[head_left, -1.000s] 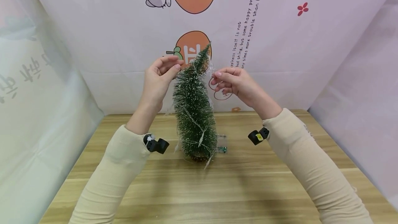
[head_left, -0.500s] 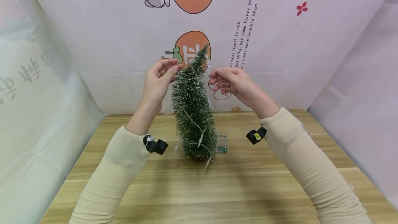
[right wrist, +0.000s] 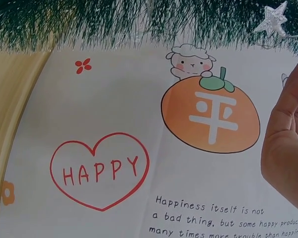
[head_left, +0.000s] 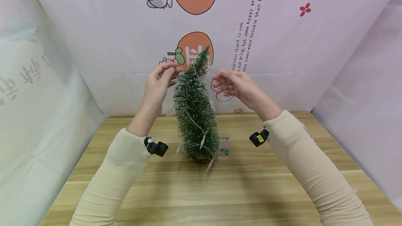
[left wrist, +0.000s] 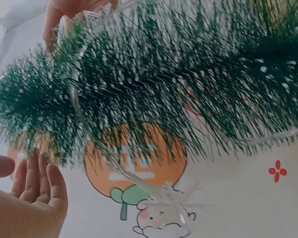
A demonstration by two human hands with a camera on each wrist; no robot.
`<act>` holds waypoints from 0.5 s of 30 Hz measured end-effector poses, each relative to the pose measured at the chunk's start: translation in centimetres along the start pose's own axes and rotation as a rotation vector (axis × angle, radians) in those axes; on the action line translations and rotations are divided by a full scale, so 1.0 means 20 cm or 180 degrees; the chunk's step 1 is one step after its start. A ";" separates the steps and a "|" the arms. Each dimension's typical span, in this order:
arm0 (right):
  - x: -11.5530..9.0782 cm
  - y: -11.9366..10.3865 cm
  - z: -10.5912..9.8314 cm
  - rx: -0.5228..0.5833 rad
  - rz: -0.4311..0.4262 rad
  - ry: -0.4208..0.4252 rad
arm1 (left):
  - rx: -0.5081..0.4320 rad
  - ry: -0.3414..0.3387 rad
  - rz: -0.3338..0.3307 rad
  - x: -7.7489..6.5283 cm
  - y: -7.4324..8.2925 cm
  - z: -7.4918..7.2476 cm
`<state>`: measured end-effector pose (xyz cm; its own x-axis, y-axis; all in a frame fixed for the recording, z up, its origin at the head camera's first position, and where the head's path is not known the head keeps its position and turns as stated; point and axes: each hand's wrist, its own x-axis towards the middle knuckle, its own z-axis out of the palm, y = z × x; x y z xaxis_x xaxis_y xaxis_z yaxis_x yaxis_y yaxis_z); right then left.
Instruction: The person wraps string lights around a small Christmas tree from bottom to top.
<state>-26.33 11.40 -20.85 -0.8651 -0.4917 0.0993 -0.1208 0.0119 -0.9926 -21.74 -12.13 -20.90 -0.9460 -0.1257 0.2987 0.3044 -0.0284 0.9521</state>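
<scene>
A small green Christmas tree (head_left: 196, 114) with frosted white tips stands upright on the table, its thin top bent to the right. A string of fairy lights (head_left: 201, 126) winds around it on a pale wire. In the right wrist view, a clear star light (right wrist: 273, 19) sits against the bristles. My left hand (head_left: 158, 81) is beside the upper tree, its fingers bent near the bristles with nothing held. On the other side, my right hand (head_left: 237, 84) hovers apart from the tree, fingers loosely curled around nothing. In the left wrist view, a snowflake-like light (left wrist: 176, 203) hangs below the bristles.
Behind the tree's base on the right lies a clear battery box (head_left: 224, 145). The wooden table (head_left: 201, 198) meets a printed white backdrop (head_left: 267, 44) at the back, with pale cloth on both sides. Black cameras are strapped to both wrists.
My right hand has let go of the star light it pinched beside the treetop, which now rests against the tree. My left fingers have shifted slightly down and left, and the treetop moved slightly left.
</scene>
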 end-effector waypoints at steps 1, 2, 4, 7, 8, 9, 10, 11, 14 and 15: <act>0.00 0.00 0.00 -0.0027 0.0000 0.0033 | 0.0009 0.0014 -0.0009 0.00 -0.01 -0.01; 0.00 0.01 -0.01 -0.0052 0.0014 0.0082 | 0.0034 0.0028 -0.0020 0.01 -0.01 -0.01; 0.00 0.01 -0.02 -0.0119 0.0054 0.0222 | 0.0109 0.0059 -0.0037 0.02 -0.03 -0.03; 0.01 0.03 -0.04 -0.0271 0.0117 0.0468 | 0.0292 0.0116 -0.0084 0.03 -0.07 -0.05; 0.01 0.03 -0.05 -0.0349 0.0136 0.0573 | 0.0364 0.0131 -0.0095 0.04 -0.08 -0.06; 0.01 0.04 -0.06 -0.0459 0.0147 0.0687 | 0.0436 0.0148 -0.0103 0.05 -0.10 -0.07; 0.01 0.05 -0.07 -0.0583 0.0154 0.0792 | 0.0523 0.0167 -0.0112 0.06 -0.11 -0.08; 0.02 0.06 -0.08 -0.0723 0.0162 0.0899 | 0.0595 0.0186 -0.0111 0.06 -0.13 -0.09; 0.03 0.09 -0.11 -0.1241 0.0162 0.1207 | 0.0919 0.0276 -0.0056 0.08 -0.20 -0.12; 0.03 0.10 -0.13 -0.1439 0.0153 0.1288 | 0.1044 0.0312 -0.0033 0.09 -0.22 -0.13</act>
